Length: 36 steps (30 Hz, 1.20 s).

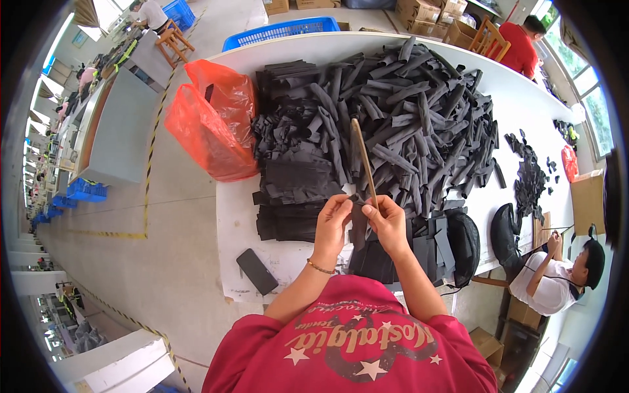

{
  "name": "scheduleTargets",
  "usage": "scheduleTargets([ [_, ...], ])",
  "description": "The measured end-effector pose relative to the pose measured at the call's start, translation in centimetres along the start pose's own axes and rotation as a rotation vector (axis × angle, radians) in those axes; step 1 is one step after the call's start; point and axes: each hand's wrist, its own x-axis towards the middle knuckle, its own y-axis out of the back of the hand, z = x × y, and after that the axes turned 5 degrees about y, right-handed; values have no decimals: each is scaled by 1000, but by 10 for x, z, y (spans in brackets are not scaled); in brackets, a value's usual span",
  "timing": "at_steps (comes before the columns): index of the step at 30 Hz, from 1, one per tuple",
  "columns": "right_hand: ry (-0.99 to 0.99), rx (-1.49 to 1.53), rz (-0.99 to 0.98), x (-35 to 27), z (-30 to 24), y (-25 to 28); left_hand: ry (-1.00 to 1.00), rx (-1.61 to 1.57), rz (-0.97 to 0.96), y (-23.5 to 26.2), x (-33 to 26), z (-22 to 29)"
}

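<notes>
Over the near side of the white table, my left hand (333,224) pinches the upper end of a black fabric strip (359,226). Close beside it, my right hand (388,226) is closed on a thin wooden stick (363,154) that points away from me; its fingertips also meet the strip. Beyond my hands lies a large heap of rolled black fabric pieces (413,111). Stacks of flat black strips (288,223) lie to the left, with more flat pieces under my right wrist. Where the strip meets the stick is partly hidden by my fingers.
A dark phone (257,271) rests at the table's near left. An orange-red plastic bag (213,124) hangs over the left edge. To the right are a black bag (464,245), small black scraps (529,173) and a seated person (550,278). A blue basket (282,34) stands past the far edge.
</notes>
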Motion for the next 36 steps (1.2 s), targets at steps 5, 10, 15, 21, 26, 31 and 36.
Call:
scheduleTargets([
  [5, 33, 28, 11, -6, 5, 0, -14, -98, 89, -3, -2, -6],
  [10, 376, -294, 64, -2, -17, -1, -238, 476, -7, -7, -11, 7],
  [15, 504, -593, -41, 0, -22, 0, -255, 573, -28, -6, -18, 6],
  [21, 74, -1, -17, -2, -16, -3, -248, 696, 8, -4, -31, 7],
  [26, 80, 399, 89, 2, -24, -3, -353, 745, 75, -17, -26, 18],
  [31, 22, 46, -3, -12, -6, -6, -376, 758, 87, -7, -22, 4],
  [36, 81, 166, 166, 3, 1, -4, 36, 743, -128, -7, -34, -7],
])
